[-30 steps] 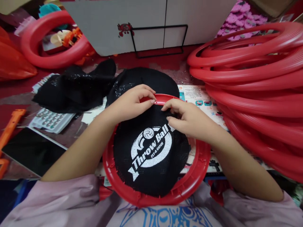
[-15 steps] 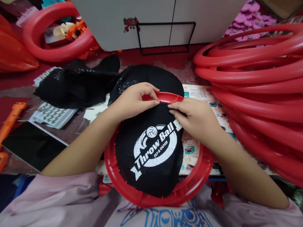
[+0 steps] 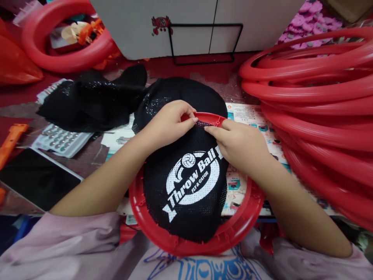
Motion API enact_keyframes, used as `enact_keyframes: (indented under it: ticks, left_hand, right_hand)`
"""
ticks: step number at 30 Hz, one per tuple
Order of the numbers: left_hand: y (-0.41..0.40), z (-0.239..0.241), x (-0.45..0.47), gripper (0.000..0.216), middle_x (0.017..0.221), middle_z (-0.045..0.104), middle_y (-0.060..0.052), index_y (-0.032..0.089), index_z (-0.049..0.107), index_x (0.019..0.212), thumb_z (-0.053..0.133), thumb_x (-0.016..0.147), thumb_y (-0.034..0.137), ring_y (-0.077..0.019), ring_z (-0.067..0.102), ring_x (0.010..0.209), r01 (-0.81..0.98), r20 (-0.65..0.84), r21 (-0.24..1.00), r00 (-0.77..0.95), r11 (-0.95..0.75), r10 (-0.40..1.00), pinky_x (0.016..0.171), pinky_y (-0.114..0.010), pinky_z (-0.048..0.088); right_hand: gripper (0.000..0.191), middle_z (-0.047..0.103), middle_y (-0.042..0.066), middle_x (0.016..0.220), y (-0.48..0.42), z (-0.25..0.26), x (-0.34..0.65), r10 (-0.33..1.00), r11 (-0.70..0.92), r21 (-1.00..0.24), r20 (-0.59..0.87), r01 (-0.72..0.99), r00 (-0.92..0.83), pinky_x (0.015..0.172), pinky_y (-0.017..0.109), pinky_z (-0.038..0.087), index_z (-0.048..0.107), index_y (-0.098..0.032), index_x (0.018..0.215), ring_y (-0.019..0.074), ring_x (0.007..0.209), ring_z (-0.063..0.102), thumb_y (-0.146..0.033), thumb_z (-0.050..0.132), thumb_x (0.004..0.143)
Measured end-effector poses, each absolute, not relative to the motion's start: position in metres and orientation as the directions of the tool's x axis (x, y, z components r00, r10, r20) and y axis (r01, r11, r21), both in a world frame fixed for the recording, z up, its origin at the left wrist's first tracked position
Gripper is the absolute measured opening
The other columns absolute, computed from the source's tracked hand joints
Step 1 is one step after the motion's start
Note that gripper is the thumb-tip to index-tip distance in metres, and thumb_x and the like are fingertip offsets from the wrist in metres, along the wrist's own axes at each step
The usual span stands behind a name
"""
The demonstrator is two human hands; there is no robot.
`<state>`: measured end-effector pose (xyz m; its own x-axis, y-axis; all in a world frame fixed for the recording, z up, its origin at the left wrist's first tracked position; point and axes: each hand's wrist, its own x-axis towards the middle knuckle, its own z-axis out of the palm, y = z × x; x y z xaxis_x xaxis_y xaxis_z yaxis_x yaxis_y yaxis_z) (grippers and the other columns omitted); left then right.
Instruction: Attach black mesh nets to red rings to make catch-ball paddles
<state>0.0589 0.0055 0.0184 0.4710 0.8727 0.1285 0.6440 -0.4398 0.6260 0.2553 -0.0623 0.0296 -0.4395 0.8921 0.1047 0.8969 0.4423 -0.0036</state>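
A red plastic ring (image 3: 241, 217) lies in front of me, its near edge against my body. A black mesh disc (image 3: 186, 182) printed "Throw Ball" in white is stretched across it and caught on small pegs along the rim. My left hand (image 3: 167, 122) pinches the mesh at the ring's far edge, fingers curled over the rim. My right hand (image 3: 237, 142) meets it from the right, fingertips pressing the same stretch of mesh onto the rim. The right side of the mesh hangs free of the ring.
More black mesh discs (image 3: 90, 97) are piled at the back left. A tall stack of red rings (image 3: 314, 101) fills the right side. A calculator (image 3: 60, 140) and a dark tablet (image 3: 35, 179) lie left. Another red ring (image 3: 64, 35) and a white cabinet (image 3: 186, 23) stand behind.
Both hands have shifted slightly right along the ring's far rim, still pinching the mesh. The mesh has drawn in from the ring's right side, baring more of the paper beneath.
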Motion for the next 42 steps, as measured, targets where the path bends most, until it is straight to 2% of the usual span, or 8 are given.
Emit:
enact_keyframes:
  ticks: [6,12,14,19,23,29,34,42]
  left_hand:
    - [0.006,0.018,0.060,0.012,0.095,0.064,-0.008,0.017,0.054,0.072,0.052,0.083,0.022,-0.0208,0.060,0.096,0.678,0.130,0.570,0.483,-0.464,0.866,0.090,-0.036,0.047]
    - [0.004,0.027,0.054,0.011,0.079,0.058,-0.004,0.017,0.060,0.070,0.054,0.078,0.021,-0.0198,0.059,0.080,0.759,-0.048,0.525,0.478,-0.385,0.877,0.081,-0.035,0.049]
    - [0.003,0.029,0.053,0.010,0.081,0.059,-0.004,0.017,0.061,0.073,0.054,0.077,0.022,-0.0198,0.060,0.081,0.753,-0.039,0.532,0.479,-0.387,0.877,0.082,-0.035,0.050]
    - [0.002,0.030,0.057,0.020,0.114,0.066,-0.008,0.016,0.066,0.093,0.050,0.085,0.025,-0.0226,0.060,0.112,0.577,0.132,0.630,0.581,-0.521,0.803,0.102,-0.038,0.045]
    - [0.003,0.028,0.062,0.018,0.112,0.069,-0.005,0.018,0.071,0.086,0.055,0.084,0.026,-0.0204,0.064,0.107,0.517,0.083,0.678,0.652,-0.522,0.754,0.099,-0.036,0.048]
    - [0.003,0.025,0.062,0.013,0.106,0.066,-0.006,0.016,0.070,0.075,0.065,0.078,0.027,-0.0204,0.064,0.099,0.554,0.102,0.673,0.586,-0.489,0.804,0.094,-0.036,0.049]
    - [0.003,0.023,0.062,0.015,0.108,0.067,-0.008,0.016,0.063,0.073,0.056,0.083,0.025,-0.0202,0.063,0.101,0.551,0.118,0.658,0.599,-0.514,0.792,0.095,-0.038,0.048]
    - [0.004,0.014,0.064,0.014,0.105,0.068,-0.008,0.018,0.055,0.071,0.050,0.083,0.023,-0.0200,0.062,0.100,0.582,0.157,0.609,0.578,-0.539,0.801,0.095,-0.037,0.048]
  right_hand:
    - [0.037,0.070,0.008,0.097,-0.062,0.034,0.258,0.918,0.394,0.006,0.048,0.919,-0.394,0.056,0.030,0.021,0.070,-0.027,0.118,0.0201,0.077,0.060,-0.018,0.045,0.093]
    - [0.035,0.068,0.007,0.089,-0.060,0.034,0.260,0.900,0.435,0.004,0.013,0.900,-0.435,0.055,0.030,0.019,0.072,-0.027,0.115,0.0188,0.073,0.059,-0.018,0.047,0.092]
    - [0.035,0.069,0.007,0.092,-0.058,0.032,0.260,0.878,0.479,-0.030,0.039,0.877,-0.478,0.056,0.030,0.024,0.072,-0.026,0.114,0.0197,0.078,0.061,-0.016,0.046,0.092]
    - [0.034,0.072,0.007,0.107,-0.052,0.028,0.264,0.841,0.541,-0.225,0.148,0.810,-0.521,0.073,0.030,0.042,0.068,-0.021,0.119,0.0215,0.092,0.065,-0.017,0.045,0.095]
    - [0.028,0.073,0.009,0.107,-0.048,0.029,0.267,0.865,0.502,-0.340,0.200,0.795,-0.460,0.079,0.031,0.044,0.068,-0.016,0.117,0.0228,0.095,0.065,-0.021,0.055,0.092]
    - [0.016,0.072,0.008,0.091,-0.049,0.030,0.264,0.871,0.486,-0.362,0.277,0.795,-0.406,0.075,0.029,0.042,0.070,-0.013,0.098,0.0211,0.085,0.063,-0.023,0.065,0.088]
    - [0.012,0.069,0.007,0.088,-0.049,0.028,0.263,0.881,0.467,-0.364,0.268,0.806,-0.389,0.076,0.028,0.041,0.068,-0.015,0.095,0.0204,0.084,0.061,-0.023,0.063,0.089]
    - [0.030,0.062,0.008,0.086,-0.046,0.026,0.269,0.790,0.612,-0.239,0.194,0.753,-0.581,0.068,0.028,0.039,0.073,-0.015,0.098,0.0175,0.076,0.053,-0.022,0.044,0.096]
